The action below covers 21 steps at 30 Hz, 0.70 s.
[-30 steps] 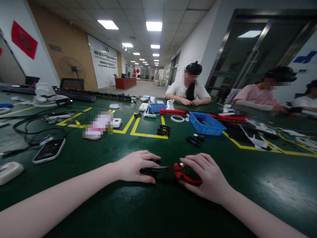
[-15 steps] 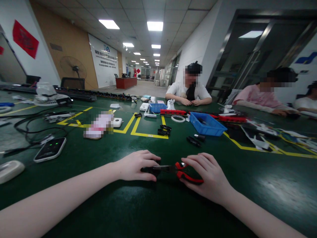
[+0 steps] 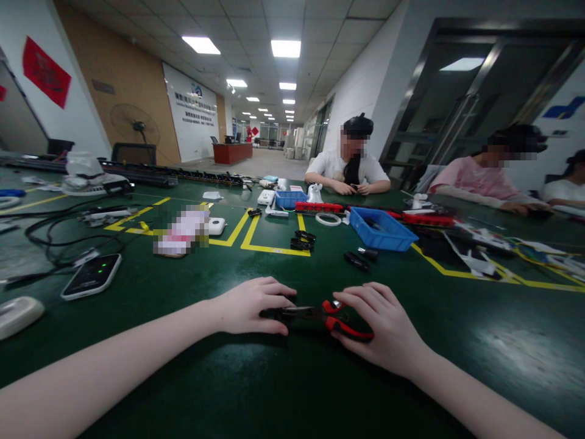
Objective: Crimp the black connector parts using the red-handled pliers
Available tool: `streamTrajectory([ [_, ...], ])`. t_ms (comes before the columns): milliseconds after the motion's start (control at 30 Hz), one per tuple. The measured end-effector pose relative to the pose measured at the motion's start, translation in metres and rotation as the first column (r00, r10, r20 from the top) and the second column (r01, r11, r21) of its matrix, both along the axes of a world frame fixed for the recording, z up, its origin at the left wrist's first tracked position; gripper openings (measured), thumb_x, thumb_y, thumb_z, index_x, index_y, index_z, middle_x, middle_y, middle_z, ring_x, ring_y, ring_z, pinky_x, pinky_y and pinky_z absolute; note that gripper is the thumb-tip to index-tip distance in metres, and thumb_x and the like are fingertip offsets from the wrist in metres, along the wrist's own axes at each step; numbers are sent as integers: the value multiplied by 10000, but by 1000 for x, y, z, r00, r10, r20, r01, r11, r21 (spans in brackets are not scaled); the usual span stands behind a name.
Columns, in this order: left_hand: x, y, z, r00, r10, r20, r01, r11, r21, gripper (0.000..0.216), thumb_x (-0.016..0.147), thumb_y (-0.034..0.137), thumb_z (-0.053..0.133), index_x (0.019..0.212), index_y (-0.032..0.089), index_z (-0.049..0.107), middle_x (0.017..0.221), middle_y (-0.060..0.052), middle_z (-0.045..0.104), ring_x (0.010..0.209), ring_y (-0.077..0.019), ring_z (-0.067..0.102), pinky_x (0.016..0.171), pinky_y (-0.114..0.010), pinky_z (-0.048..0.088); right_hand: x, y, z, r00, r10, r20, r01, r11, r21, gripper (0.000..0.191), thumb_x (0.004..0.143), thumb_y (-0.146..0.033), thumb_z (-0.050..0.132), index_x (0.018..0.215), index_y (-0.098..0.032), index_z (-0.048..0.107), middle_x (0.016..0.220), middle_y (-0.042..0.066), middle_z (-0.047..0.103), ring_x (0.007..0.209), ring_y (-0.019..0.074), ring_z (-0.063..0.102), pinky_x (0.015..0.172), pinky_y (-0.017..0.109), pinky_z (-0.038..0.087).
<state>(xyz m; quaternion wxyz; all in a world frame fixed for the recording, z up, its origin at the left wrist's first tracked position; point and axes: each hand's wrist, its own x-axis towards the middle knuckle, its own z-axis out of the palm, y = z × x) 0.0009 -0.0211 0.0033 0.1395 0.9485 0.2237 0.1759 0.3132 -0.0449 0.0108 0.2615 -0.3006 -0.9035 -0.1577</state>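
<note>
Red-and-black handled long-nose pliers (image 3: 336, 316) lie level just above the green table, their jaws pointing left. My right hand (image 3: 381, 323) is closed around the handles, which are spread a little apart. The narrow jaws reach a small black part (image 3: 270, 313) under my left hand (image 3: 256, 306). Its fingers and thumb are wrapped round that part, and most of it is hidden, so its kind cannot be made out. Beyond my hands lie several similar black pieces (image 3: 357, 261) on the table.
A blue bin (image 3: 381, 230) stands beyond my right hand, with a white ring of tape (image 3: 328, 219) beside it. To the left are a phone (image 3: 183, 231), a black-faced device (image 3: 92, 275) with green lights and black cables (image 3: 41, 235). Co-workers sit across and at the right.
The pliers' handles have come slightly closer together and shifted a touch left with my right hand. My left hand stays in place.
</note>
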Motion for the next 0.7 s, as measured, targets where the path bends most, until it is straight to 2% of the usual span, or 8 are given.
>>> streamTrajectory([
  [700,0,1,-1,1000,-8,4,8,1000,13,414,917,457,676,1237,197,653,1397,-117,582,1199,-292,578,970,-406,492,1,1,0,1000,18,3,-18,999,30,466,811,-345,710,1231,-190,581,1094,106,706,975,260,659,910,445,456],
])
